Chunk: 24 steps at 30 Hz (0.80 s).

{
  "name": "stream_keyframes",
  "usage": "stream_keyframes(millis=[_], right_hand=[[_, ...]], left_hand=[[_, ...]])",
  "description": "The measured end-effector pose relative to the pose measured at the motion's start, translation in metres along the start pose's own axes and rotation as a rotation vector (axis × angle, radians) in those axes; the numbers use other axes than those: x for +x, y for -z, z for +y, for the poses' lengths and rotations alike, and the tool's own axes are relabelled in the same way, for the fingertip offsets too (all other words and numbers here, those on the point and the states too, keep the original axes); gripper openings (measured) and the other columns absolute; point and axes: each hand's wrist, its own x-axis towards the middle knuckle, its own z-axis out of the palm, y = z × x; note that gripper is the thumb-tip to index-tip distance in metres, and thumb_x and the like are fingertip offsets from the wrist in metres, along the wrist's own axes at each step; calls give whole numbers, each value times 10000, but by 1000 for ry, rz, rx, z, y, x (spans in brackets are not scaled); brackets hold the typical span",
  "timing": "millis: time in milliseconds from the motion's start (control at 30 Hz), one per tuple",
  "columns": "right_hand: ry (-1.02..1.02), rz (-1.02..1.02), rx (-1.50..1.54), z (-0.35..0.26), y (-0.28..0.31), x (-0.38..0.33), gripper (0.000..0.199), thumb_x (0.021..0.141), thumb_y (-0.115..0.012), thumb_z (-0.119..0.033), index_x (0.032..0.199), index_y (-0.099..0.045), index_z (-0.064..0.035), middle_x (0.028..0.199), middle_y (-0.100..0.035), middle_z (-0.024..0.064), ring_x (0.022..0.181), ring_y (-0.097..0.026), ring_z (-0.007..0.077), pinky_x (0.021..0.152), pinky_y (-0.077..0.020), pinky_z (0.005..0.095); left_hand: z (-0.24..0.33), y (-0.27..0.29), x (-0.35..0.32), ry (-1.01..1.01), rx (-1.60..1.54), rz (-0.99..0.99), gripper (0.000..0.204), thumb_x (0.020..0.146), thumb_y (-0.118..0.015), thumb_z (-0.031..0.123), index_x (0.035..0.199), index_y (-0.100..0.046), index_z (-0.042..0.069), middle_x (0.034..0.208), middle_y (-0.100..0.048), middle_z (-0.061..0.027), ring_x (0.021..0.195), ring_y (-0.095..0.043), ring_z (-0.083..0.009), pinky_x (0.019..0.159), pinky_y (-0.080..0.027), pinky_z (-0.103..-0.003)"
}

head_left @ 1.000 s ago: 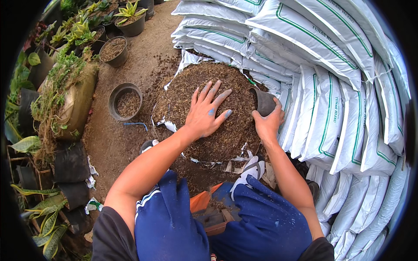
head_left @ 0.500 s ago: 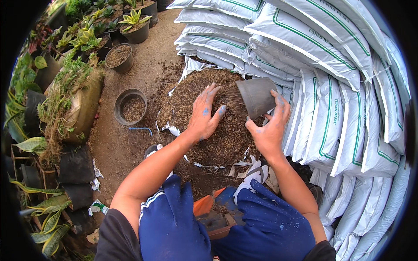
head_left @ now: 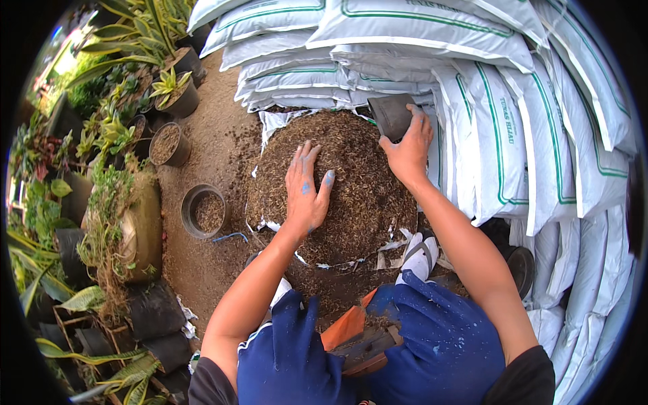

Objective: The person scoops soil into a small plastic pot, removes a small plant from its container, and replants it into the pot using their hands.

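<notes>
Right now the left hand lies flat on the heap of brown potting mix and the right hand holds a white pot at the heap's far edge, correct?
Not quite. In the head view the pot in the right hand is dark grey, not white. The rest holds: the left hand lies flat on the heap of brown potting mix, and the pot is at its far edge.

There is a single view, from a wide fisheye camera worn on the person's head and facing steeply down over the knees to the ground in front. It sits close above the left hand (head_left: 305, 196) and right hand (head_left: 407, 152), whose forearms enter from the lower edge. The mound of brown potting mix (head_left: 358, 189) fills the centre, and straight edges of the stacked white sacks (head_left: 486, 101) bend toward the dark round rim.
</notes>
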Motion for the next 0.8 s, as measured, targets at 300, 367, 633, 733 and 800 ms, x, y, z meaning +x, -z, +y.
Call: stream_keyframes(millis=[300, 367, 633, 733, 800], right_hand=[[-290, -183, 85, 10, -17, -31, 912, 725, -844, -181, 1482, -347, -73, 1411, -394, 284, 1317, -405, 455, 1153, -328, 514], [-312, -208, 139, 9, -11, -32, 904, 730, -836, -186, 1484, -351, -69, 1406, -407, 272, 1320, -412, 443, 1153, -335, 501], [-145, -129, 263, -10, 22, -34, 883, 717, -819, -139, 1473, -371, -60, 1379, -448, 227, 1321, -426, 407, 1148, -351, 483], [-102, -151, 386, -29, 36, -34, 886, 704, -821, -127, 1470, -379, -69, 1388, -442, 212, 1326, -418, 398, 1140, -358, 487], [-54, -157, 423, -43, 47, -35, 885, 692, -822, -120, 1462, -389, -75, 1405, -434, 203, 1333, -412, 397, 1133, -364, 492]], left_hand=[[1, -2, -1, -38, 72, 2, 596, 1040, -504, 382, 1536, -398, 70, 1627, -335, -180, 1529, -248, -385, 1234, -192, -525], [2, -2, 0, -38, 70, 1, 597, 1035, -519, 371, 1535, -400, 68, 1628, -335, -176, 1528, -248, -387, 1234, -195, -529], [0, 0, -1, -12, 67, -14, 615, 1033, -522, 398, 1539, -390, 74, 1630, -333, -175, 1531, -240, -386, 1236, -195, -524], [0, 1, -1, -4, 34, -15, 612, 1037, -517, 391, 1542, -383, 72, 1629, -337, -171, 1533, -238, -383, 1235, -197, -527], [-2, 1, -2, 7, -26, -5, 611, 1040, -508, 394, 1543, -377, 71, 1626, -339, -177, 1531, -240, -385, 1236, -194, -526]])
